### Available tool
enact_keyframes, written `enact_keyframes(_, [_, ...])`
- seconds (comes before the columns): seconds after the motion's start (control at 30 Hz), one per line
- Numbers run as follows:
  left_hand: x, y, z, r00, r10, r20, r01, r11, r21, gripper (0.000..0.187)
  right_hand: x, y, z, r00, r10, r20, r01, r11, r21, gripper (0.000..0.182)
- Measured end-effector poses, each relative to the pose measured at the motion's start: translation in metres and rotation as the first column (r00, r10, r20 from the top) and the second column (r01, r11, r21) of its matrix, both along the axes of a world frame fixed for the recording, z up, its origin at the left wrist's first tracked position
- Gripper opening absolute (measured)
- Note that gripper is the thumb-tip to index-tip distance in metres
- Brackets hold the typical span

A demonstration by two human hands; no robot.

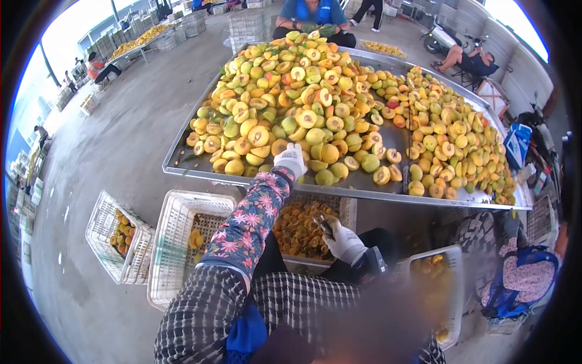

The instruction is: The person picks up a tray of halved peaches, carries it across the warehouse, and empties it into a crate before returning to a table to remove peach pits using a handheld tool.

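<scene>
My left hand (291, 159), in a white glove and a flowered sleeve, is at the near edge of a large heap of yellow-green peaches (303, 91), many cut in half. Its fingers appear closed around a peach half (279, 147), though they partly hide the contact. Lower down, my right hand (347, 244), also gloved in white, grips a small dark metal hand tool (324, 226), whose exact kind I cannot make out. Directly under that tool stands a crate (348, 212) holding many small orange-brown pieces.
The peaches lie on a metal table with a raised rim (267, 184). White plastic crates (160, 255) with some fruit stand to the left, and another crate (458, 285) is at right. Across the table sits a person in blue (330, 12); another person (527, 273) is at right.
</scene>
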State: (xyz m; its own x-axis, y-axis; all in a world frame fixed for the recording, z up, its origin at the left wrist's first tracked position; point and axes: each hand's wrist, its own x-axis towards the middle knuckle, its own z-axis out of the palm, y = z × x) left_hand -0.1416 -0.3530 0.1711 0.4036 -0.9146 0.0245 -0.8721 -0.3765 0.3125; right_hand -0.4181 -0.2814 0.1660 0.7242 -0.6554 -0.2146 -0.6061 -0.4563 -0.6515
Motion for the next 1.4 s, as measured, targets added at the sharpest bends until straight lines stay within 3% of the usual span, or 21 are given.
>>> enact_keyframes(0.03, [-0.002, -0.003, -0.003, 1.000, 0.019, 0.016, -0.020, 1.000, 0.017, 0.042, -0.002, 0.000, -0.003, 1.000, -0.017, -0.002, 0.017, 1.000, 0.024, 0.046])
enact_keyframes(0.07, [0.005, -0.008, -0.009, 0.997, -0.010, -0.081, 0.014, 0.999, 0.046, 0.043, -0.004, 0.001, -0.004, 0.999, -0.020, 0.032, 0.019, 1.000, 0.011, 0.046])
enact_keyframes(0.17, [0.013, 0.006, 0.002, 0.921, -0.083, -0.381, 0.014, 0.984, -0.179, 0.049, -0.007, -0.004, -0.010, 0.979, -0.025, 0.203, 0.034, 0.999, -0.039, 0.043])
enact_keyframes(0.2, [0.009, 0.006, 0.002, 0.871, -0.020, -0.490, -0.107, 0.967, -0.230, 0.047, -0.004, -0.007, -0.010, 0.954, -0.028, 0.298, 0.049, 0.997, -0.063, 0.042])
enact_keyframes(0.23, [0.006, 0.010, 0.001, 0.632, -0.146, -0.761, -0.154, 0.939, -0.308, 0.046, -0.001, -0.009, -0.009, 0.919, -0.028, 0.392, 0.065, 0.994, -0.082, 0.041])
enact_keyframes(0.27, [0.004, 0.015, -0.001, 0.305, -0.281, -0.910, -0.227, 0.907, -0.356, 0.045, 0.001, -0.011, -0.006, 0.892, -0.041, 0.449, 0.086, 0.993, -0.080, 0.038])
enact_keyframes(0.3, [-0.001, 0.023, 0.001, -0.057, -0.404, -0.913, -0.313, 0.876, -0.368, 0.044, 0.009, -0.010, 0.018, 0.862, -0.055, 0.504, 0.107, 0.991, -0.075, 0.035])
enact_keyframes(0.4, [-0.041, 0.061, 0.046, -0.387, -0.529, -0.755, -0.440, 0.826, -0.353, 0.038, 0.034, -0.014, 0.061, 0.781, 0.004, 0.625, 0.135, 0.975, -0.175, 0.024])
enact_keyframes(0.43, [-0.049, 0.065, 0.051, -0.433, -0.547, -0.716, -0.452, 0.819, -0.352, 0.039, 0.043, -0.015, 0.071, 0.750, 0.034, 0.661, 0.147, 0.965, -0.216, 0.024])
enact_keyframes(0.5, [-0.062, 0.072, 0.058, -0.519, -0.577, -0.631, -0.478, 0.807, -0.345, 0.042, 0.056, -0.023, 0.073, 0.825, 0.059, 0.562, 0.131, 0.948, -0.292, 0.028])
enact_keyframes(0.63, [-0.071, 0.076, 0.068, -0.476, -0.543, -0.692, -0.591, 0.780, -0.206, 0.046, 0.069, -0.020, 0.071, 0.937, 0.021, 0.350, 0.115, 0.924, -0.365, 0.032])
enact_keyframes(0.77, [-0.071, 0.081, 0.071, -0.491, -0.475, -0.731, -0.603, 0.790, -0.109, 0.042, 0.066, -0.017, 0.059, 0.972, 0.033, 0.233, 0.067, 0.911, -0.408, 0.051])
enact_keyframes(0.87, [-0.072, 0.083, 0.070, -0.538, -0.404, -0.740, -0.589, 0.808, -0.012, 0.039, 0.060, -0.015, 0.063, 0.993, 0.045, 0.108, 0.003, 0.913, -0.407, 0.061])
enact_keyframes(0.97, [-0.072, 0.076, 0.051, -0.474, -0.368, -0.800, -0.608, 0.794, -0.004, 0.039, 0.057, -0.009, 0.064, 0.997, 0.032, 0.069, -0.009, 0.950, -0.312, 0.057])
enact_keyframes(1.07, [-0.082, 0.087, 0.054, -0.347, -0.444, -0.826, -0.622, 0.768, -0.151, 0.042, 0.054, -0.006, 0.038, 0.864, 0.079, 0.497, -0.024, 0.993, -0.116, 0.053])
enact_keyframes(1.17, [-0.082, 0.092, 0.055, -0.262, -0.443, -0.857, -0.570, 0.788, -0.233, 0.043, 0.045, -0.010, 0.052, 0.901, 0.200, 0.385, -0.108, 0.963, -0.248, 0.051])
enact_keyframes(1.23, [-0.062, 0.094, 0.051, -0.149, -0.405, -0.902, -0.274, 0.893, -0.356, 0.043, 0.036, -0.019, 0.055, 0.964, 0.173, 0.201, -0.095, 0.933, -0.346, 0.051])
enact_keyframes(1.27, [-0.055, 0.093, 0.049, -0.092, -0.400, -0.912, -0.112, 0.914, -0.390, 0.043, 0.032, -0.021, 0.056, 0.957, 0.217, 0.195, -0.133, 0.919, -0.371, 0.051])
enact_keyframes(1.3, [-0.054, 0.092, 0.051, -0.167, -0.352, -0.921, -0.138, 0.933, -0.331, 0.042, 0.028, -0.023, 0.057, 0.947, 0.265, 0.182, -0.176, 0.901, -0.397, 0.050])
enact_keyframes(1.37, [-0.054, 0.094, 0.055, -0.321, -0.247, -0.914, -0.171, 0.965, -0.201, 0.041, 0.033, -0.021, 0.042, 0.908, 0.237, 0.345, -0.111, 0.931, -0.347, 0.047])
enact_keyframes(1.4, [-0.057, 0.093, 0.052, -0.348, -0.295, -0.890, -0.214, 0.949, -0.231, 0.042, 0.037, -0.019, 0.033, 0.880, 0.222, 0.419, -0.086, 0.944, -0.320, 0.045])
